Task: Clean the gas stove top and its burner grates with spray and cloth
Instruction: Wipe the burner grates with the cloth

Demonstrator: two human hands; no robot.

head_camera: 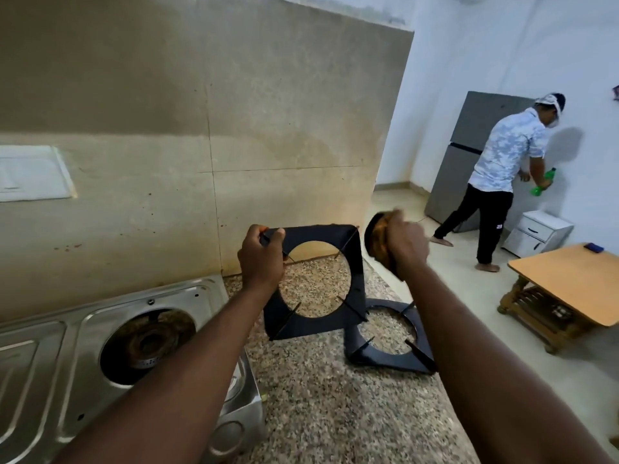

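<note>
Though small, "23" (499,226) on trousers (486,209)

Straight ahead of you stands a beige tiled wall (201,128), stained in patches, with a white panel (30,172) at its left. A speckled granite counter (318,406) lies near you. To your right the room opens: white walls (485,45), pale floor (445,262), a grey fridge (475,122) far off, a small white cabinet (539,229) beside it, and a low wooden table (569,279) nearer.

Light: soft, even, moderately bright | Shadow: faint one was cast on white wall (569,145) | Blur: right hand (403,244) was smeared by motion | Edges: straight lines were bent.
</note>
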